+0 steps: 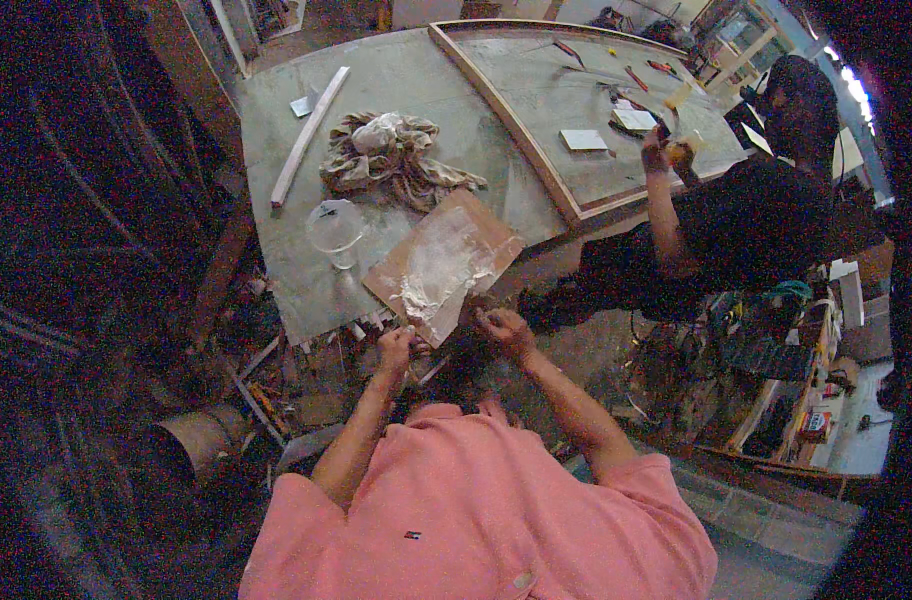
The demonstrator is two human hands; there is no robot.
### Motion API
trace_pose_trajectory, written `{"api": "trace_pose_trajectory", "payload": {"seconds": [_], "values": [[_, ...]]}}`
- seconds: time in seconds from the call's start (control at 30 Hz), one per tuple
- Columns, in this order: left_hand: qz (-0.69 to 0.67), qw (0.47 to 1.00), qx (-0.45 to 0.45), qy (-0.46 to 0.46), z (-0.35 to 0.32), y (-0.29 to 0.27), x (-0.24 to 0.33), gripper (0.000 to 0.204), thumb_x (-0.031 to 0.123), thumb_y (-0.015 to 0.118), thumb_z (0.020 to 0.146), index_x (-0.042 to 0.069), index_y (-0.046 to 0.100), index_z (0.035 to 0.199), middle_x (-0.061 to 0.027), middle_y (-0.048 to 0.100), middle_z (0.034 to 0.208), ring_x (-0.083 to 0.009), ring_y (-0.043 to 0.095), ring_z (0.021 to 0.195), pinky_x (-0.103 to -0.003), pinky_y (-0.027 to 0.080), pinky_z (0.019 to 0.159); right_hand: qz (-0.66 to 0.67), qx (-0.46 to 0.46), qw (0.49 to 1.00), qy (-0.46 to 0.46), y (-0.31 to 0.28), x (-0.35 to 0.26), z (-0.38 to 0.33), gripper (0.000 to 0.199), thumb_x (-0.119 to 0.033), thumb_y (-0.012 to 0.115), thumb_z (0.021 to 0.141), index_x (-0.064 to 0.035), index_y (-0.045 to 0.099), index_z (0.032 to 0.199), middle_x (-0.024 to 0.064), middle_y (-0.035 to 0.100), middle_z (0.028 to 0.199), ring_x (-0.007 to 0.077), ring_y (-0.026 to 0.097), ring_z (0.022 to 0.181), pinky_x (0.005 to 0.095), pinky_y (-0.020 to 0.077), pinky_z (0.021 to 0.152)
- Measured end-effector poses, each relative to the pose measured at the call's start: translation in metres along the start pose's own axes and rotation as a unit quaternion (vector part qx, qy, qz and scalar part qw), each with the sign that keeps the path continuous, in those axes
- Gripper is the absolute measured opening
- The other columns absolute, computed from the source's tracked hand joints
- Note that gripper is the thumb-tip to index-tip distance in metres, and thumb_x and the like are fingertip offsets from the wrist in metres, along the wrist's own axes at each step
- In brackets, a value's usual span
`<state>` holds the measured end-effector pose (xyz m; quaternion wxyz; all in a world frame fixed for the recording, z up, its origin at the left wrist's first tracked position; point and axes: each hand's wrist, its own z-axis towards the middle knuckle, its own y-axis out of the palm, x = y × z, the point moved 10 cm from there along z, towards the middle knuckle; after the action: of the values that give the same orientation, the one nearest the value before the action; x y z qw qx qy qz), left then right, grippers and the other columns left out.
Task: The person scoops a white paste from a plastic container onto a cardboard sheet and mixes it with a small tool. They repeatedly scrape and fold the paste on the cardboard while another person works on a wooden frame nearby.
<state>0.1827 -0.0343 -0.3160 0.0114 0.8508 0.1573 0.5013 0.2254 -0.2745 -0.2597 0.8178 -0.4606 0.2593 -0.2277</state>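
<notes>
A brown square board [491,225] lies at the table's near edge, its surface smeared with white powder [431,280] that is thickest toward me. My left hand [396,346] is closed in a pinch beside the board's near corner. Just right of that corner, my right hand [507,332] is closed too, its fingertips together near the board's edge. What either hand pinches, if anything, is too small to make out. A clear plastic cup [336,232] is left of the board. Behind the board sits a crumpled, stained cloth [391,155].
A long pale strip [312,135] lies on the grey table [376,75] at the far left. A wooden frame [506,125] surrounds white pieces [583,140] and hand tools on the right. Another person [756,220] works there. A cluttered shelf [786,420] stands lower right.
</notes>
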Motion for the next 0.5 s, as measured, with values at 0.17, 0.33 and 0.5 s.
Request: {"api": "trace_pose_trajectory", "payload": {"seconds": [0.17, 0.33, 0.5], "values": [[0.075, 0.996, -0.010, 0.055, -0.001, 0.003, 0.013, 0.024, 0.020, 0.062, 0.100, -0.002, 0.070, 0.099, -0.0088, 0.072, 0.088, -0.0187, 0.071, 0.071, -0.034, 0.061, 0.065, 0.083, 0.012, 0.995, 0.048, -0.005, -0.021, -0.045, 0.035, -0.012, 0.069, 0.090, -0.0087, 0.065, 0.125, 0.0093, 0.058, 0.077, 0.0301, 0.058, 0.069, 0.0431, 0.0486, 0.060], [-0.006, 0.998, -0.049, -0.029, 0.022, -0.019, -0.015, 0.024, 0.021, 0.065, 0.099, -0.001, 0.071, 0.104, -0.0081, 0.072, 0.090, -0.0197, 0.072, 0.073, -0.035, 0.062, 0.067, 0.028, 0.130, 0.952, 0.275, -0.049, -0.011, -0.053, 0.038, -0.007, 0.068, 0.086, -0.0027, 0.068, 0.124, 0.0145, 0.067, 0.086, 0.0353, 0.065, 0.080, 0.0389, 0.0548, 0.072], [0.062, 0.997, -0.051, 0.018, 0.024, -0.039, -0.012, 0.030, 0.023, 0.065, 0.099, 0.000, 0.068, 0.117, -0.0070, 0.071, 0.101, -0.0196, 0.072, 0.078, -0.035, 0.062, 0.069, 0.209, 0.165, 0.862, 0.431, -0.089, 0.050, -0.006, 0.036, -0.011, 0.068, 0.088, 0.0037, 0.068, 0.121, 0.0198, 0.072, 0.115, 0.0276, 0.070, 0.107, 0.0366, 0.0521, 0.097]]}}
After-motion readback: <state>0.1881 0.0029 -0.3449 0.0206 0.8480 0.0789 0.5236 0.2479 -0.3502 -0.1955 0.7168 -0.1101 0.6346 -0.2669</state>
